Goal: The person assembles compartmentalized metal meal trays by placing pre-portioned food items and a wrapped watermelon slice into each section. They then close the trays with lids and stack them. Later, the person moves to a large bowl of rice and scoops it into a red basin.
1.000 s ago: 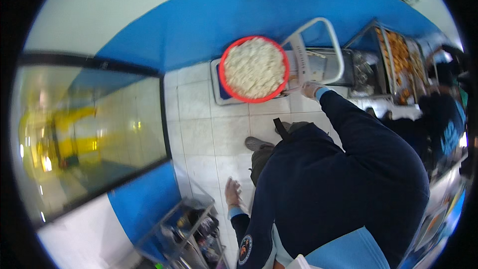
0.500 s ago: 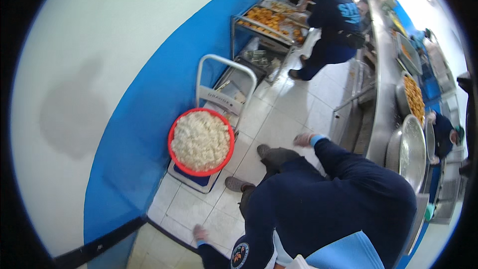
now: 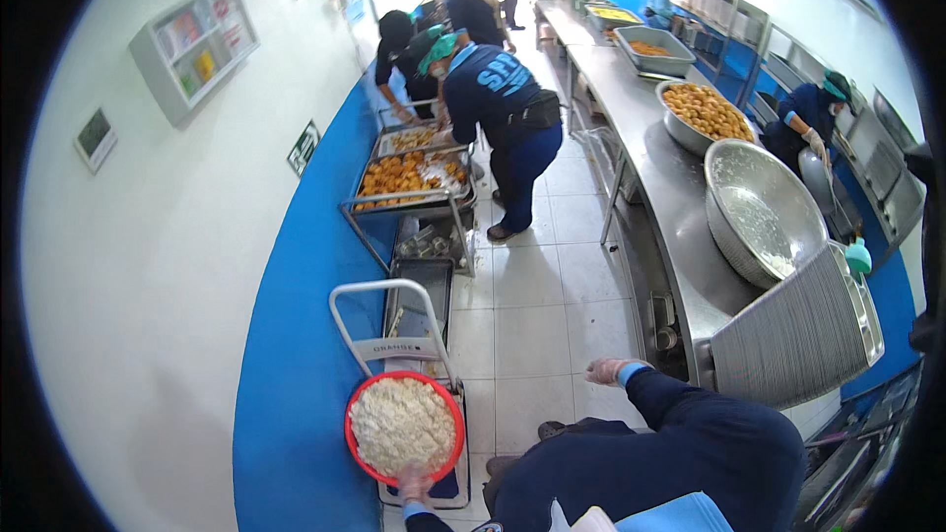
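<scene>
At the lower left, a red basin [image 3: 459, 431] heaped with white cooked rice [image 3: 404, 426] rests on a low platform trolley. My left hand [image 3: 414, 483], in a clear glove, is closed at the basin's near rim, fingers over the edge beside the rice. My right hand [image 3: 608, 371], gloved too, hangs beside the steel table [image 3: 680, 266] with its fingers loosely apart and nothing in them.
The trolley's upright handle [image 3: 389, 286] stands behind the basin. Beyond it, a co-worker [image 3: 507, 118] bends over a rack with trays of browned food [image 3: 394, 177]. The table carries a big steel bowl [image 3: 764, 207], stacked metal trays [image 3: 788, 335] and a pan of browned pieces [image 3: 705, 111].
My left hand has moved from apart to the red basin's near rim. The view has swung up, bringing in more of the table and room. My right hand still hangs free.
</scene>
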`<state>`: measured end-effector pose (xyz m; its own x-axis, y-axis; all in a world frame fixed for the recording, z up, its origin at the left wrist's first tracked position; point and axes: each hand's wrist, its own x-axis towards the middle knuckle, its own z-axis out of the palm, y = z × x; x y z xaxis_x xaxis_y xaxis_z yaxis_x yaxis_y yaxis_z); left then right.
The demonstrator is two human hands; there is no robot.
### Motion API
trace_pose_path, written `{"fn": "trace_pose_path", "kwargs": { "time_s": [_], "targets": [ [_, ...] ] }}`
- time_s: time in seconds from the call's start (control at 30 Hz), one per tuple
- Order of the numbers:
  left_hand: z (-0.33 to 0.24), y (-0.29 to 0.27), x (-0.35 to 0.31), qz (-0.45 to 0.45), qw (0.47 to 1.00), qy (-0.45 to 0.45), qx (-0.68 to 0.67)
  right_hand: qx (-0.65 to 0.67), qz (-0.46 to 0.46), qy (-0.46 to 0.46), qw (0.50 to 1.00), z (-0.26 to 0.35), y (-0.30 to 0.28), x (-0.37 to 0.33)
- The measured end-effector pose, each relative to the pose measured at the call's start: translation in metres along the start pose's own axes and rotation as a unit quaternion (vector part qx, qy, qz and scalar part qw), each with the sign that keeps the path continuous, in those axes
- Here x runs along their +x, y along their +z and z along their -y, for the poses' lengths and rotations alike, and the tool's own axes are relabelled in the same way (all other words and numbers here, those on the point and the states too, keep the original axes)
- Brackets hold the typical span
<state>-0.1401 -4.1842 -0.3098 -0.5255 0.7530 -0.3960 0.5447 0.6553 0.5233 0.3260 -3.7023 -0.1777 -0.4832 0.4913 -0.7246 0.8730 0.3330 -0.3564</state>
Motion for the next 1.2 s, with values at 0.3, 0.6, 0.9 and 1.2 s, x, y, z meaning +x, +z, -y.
{"fn": "trace_pose_path", "kwargs": {
  "time_s": [0.3,0.6,0.9,1.2],
  "targets": [
    [-0.052,0.066,-0.001,0.266,0.927,-0.071,-0.255,-0.042,0.025,0.069,0.996,-0.174,0.110,-0.061],
    [0.005,0.000,-0.054,0.171,0.852,-0.245,-0.431,-0.004,0.014,0.178,0.984,-0.111,0.195,-0.113],
    [0.156,-0.053,-0.234,0.112,0.852,-0.290,-0.422,0.018,-0.035,-0.031,0.999,0.190,0.244,-0.071],
    [0.296,-0.052,-0.308,0.072,0.810,-0.424,-0.399,0.071,0.008,-0.114,0.991,0.328,0.269,-0.123]
  ]
}}
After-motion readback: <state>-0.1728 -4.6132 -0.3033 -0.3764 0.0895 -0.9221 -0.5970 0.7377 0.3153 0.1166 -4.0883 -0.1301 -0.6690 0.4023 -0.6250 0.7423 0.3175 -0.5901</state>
